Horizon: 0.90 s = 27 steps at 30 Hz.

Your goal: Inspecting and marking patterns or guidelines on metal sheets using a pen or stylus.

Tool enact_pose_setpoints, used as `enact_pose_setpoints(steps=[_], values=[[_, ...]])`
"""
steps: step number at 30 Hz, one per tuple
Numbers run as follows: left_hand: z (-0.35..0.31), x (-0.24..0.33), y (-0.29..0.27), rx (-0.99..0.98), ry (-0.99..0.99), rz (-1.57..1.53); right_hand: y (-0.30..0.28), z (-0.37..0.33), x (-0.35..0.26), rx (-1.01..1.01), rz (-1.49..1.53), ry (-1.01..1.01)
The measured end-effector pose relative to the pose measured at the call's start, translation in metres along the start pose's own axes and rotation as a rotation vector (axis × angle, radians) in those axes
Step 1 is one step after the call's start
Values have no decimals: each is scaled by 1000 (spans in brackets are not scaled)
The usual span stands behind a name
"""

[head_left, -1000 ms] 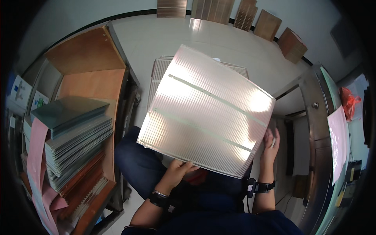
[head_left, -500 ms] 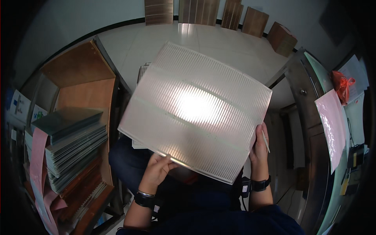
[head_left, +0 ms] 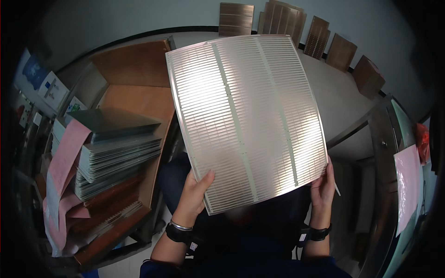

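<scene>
Between my hands is a large, thin, shiny panel point(head_left: 257, 111), covered in narrow parallel strips and crossed by pale greenish bands. It is tilted and reflects bright light. My left hand point(head_left: 192, 192) is closed on its lower left edge, thumb lying over the face. At the lower right corner my right hand point(head_left: 323, 187) supports the edge, most of its fingers hidden behind the panel. A thin white pen-like stick point(head_left: 337, 190) pokes out beside the right hand.
On the left, an open wooden box point(head_left: 139, 99) holds a stack of thin panels point(head_left: 118, 155) with a pink strip point(head_left: 65, 148) draped over them. A desk with a pink sheet point(head_left: 407, 180) and a red plastic bag point(head_left: 422, 143) stands right. Brown boards point(head_left: 285, 21) lean against the far wall.
The panel has turned about a quarter, its strips now running side to side. My left hand has shifted to its lower left edge. My view has swung left.
</scene>
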<state>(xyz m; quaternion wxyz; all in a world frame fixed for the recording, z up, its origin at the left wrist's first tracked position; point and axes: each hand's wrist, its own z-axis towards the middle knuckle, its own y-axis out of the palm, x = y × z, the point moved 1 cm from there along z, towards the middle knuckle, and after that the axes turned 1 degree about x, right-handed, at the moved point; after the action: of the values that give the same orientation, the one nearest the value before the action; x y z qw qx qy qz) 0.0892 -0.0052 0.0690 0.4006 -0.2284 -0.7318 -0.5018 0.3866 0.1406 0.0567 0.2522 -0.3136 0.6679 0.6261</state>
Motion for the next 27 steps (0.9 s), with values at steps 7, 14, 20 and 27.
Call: enact_pose_setpoints(steps=[7, 14, 20, 27], values=[[11, 20, -10, 132, 172, 82, 18, 4, -12, -80, -299, -60], [24, 27, -19, 213, 276, 31, 36, -4, -20, -145, -313, -28], [28, 29, -22, 278, 304, 6, 43, -9, -21, -177, -299, -7], [29, 25, -32, 246, 300, 14, 44, -18, -29, -211, -294, 11]])
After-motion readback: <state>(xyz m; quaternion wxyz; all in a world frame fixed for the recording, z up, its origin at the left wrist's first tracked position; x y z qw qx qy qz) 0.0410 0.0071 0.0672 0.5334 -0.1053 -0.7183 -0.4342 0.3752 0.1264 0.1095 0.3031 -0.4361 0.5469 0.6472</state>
